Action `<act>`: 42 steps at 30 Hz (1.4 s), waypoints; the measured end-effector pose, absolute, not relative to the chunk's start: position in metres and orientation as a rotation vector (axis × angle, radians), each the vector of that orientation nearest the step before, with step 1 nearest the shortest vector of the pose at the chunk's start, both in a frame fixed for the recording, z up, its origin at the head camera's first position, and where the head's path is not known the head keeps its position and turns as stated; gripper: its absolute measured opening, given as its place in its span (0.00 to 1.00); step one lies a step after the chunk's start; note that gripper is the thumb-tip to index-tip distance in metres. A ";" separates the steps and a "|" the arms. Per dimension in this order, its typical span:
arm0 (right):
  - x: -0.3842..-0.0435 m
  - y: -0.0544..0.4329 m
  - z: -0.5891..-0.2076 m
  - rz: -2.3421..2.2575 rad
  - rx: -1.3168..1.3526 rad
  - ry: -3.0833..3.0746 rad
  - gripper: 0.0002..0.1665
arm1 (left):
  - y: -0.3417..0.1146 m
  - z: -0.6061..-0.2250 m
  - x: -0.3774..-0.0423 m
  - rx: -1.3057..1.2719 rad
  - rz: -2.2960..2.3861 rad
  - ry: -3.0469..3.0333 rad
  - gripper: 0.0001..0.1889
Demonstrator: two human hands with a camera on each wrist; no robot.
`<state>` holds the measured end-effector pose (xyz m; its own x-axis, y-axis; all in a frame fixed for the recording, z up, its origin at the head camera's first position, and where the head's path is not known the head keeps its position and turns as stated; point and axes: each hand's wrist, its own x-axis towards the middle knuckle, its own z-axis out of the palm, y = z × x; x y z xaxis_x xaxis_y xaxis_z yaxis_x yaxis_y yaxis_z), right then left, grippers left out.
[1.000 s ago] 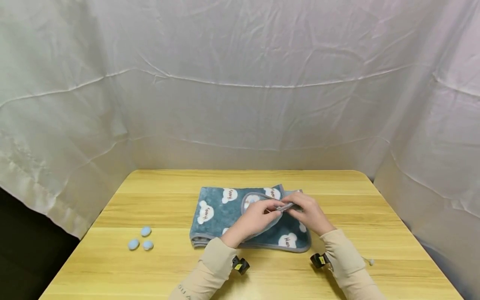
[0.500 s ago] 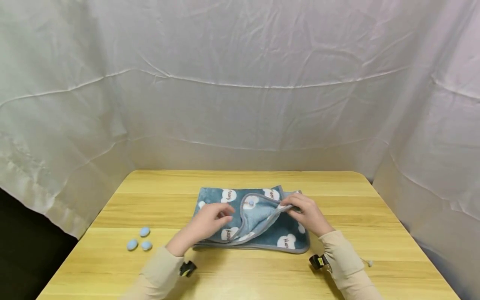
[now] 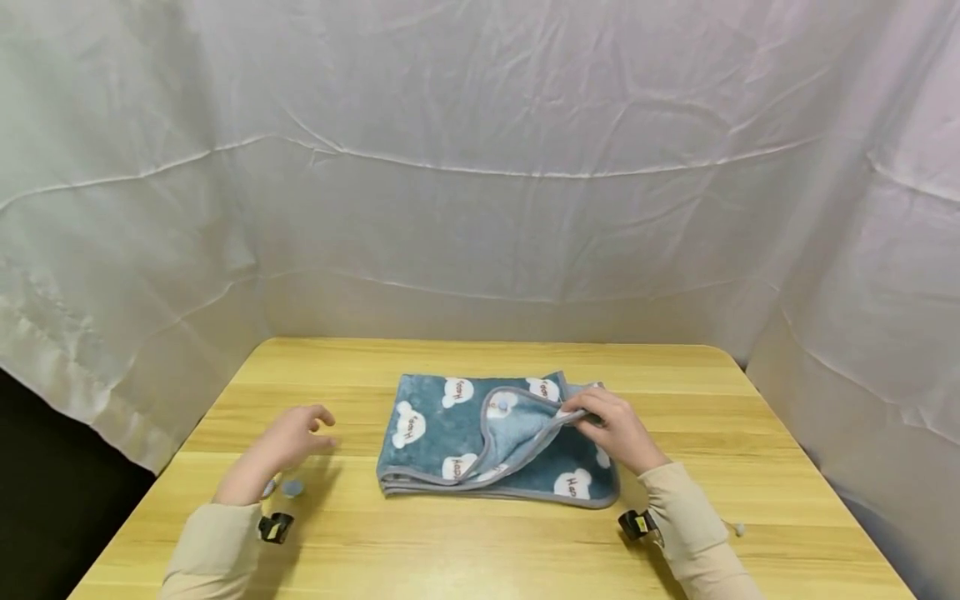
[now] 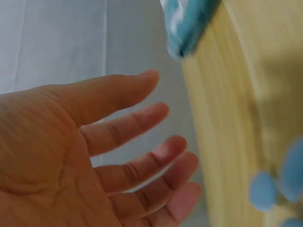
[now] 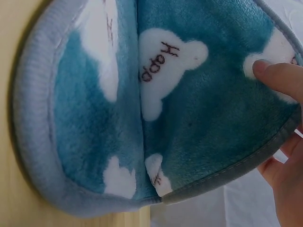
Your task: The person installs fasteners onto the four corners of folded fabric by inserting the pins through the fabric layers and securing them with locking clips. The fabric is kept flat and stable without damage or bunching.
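Observation:
A teal fleece blanket with white bear heads and grey edging lies folded on the table. My right hand pinches the edge of its top layer between thumb and fingers and holds it raised, showing the paler underside. A small light-blue round piece sits on the turned-back layer. In the right wrist view the thumb presses the fleece. My left hand hovers over the left of the table, fingers apart and nothing in them. Beneath it are light-blue round pieces, partly hidden by the hand and wrist.
The wooden table has rounded back corners. Pale fabric curtains hang behind it and on both sides. By the right sleeve lies a small pale knob on a thin stem.
My left hand has let go of the blanket and moved left to above the light-blue round pieces. My right hand keeps its pinch on the edge; the lifted layer now shows its underside.

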<state>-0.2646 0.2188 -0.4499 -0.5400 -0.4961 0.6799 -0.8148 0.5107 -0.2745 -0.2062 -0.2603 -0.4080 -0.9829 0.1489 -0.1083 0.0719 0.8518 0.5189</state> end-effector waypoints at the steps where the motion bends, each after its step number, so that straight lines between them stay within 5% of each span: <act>1: -0.265 0.219 -0.450 0.796 1.070 -2.225 0.19 | -0.266 -0.410 -0.205 0.139 0.803 2.872 0.21; 9: -0.262 0.219 -0.448 0.801 1.052 -2.263 0.18 | -0.292 -0.426 -0.202 -0.079 0.729 2.852 0.24; 17: -0.261 0.218 -0.447 0.803 1.035 -2.283 0.18 | -0.291 -0.437 -0.202 -0.125 0.675 2.874 0.12; 28: -0.261 0.220 -0.448 0.805 1.032 -2.292 0.17 | -0.287 -0.440 -0.203 -0.152 0.654 2.867 0.07; 42: -0.260 0.219 -0.449 0.816 1.021 -2.298 0.19 | -0.255 -0.416 -0.219 -0.106 0.867 2.916 0.14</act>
<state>-0.2596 0.2186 -0.4487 -0.5982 -0.4830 0.6395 -0.7781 0.5411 -0.3191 -0.2186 -0.2555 -0.4161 -0.9928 -0.0386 -0.1135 -0.0944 0.8356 0.5411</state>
